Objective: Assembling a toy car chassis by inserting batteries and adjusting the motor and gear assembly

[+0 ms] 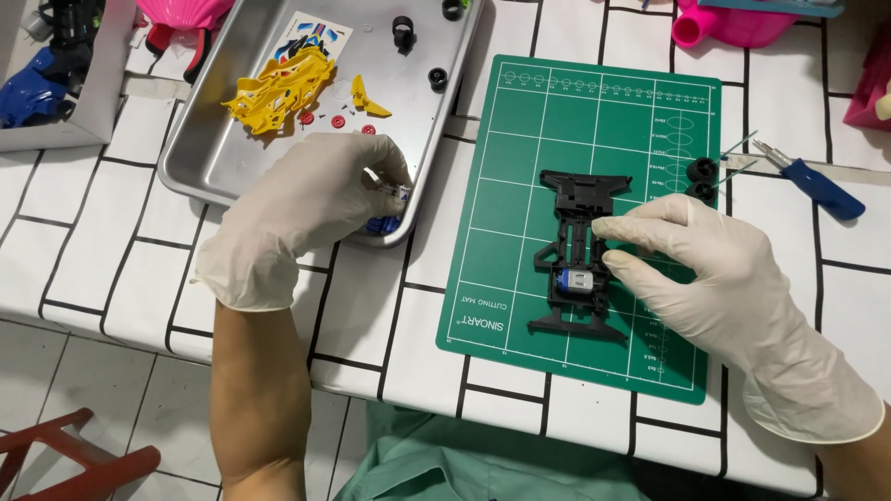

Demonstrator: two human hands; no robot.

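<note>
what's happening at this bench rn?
A person in white gloves is working on a small toy-car kit. The right hand steadies a black chassis lying on a green cutting mat. The left hand reaches into a metal tray and touches a small blue part, near yellow body pieces.

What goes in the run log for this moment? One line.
left hand: in tray, on blue part | right hand: steadies black chassis on mat
</note>
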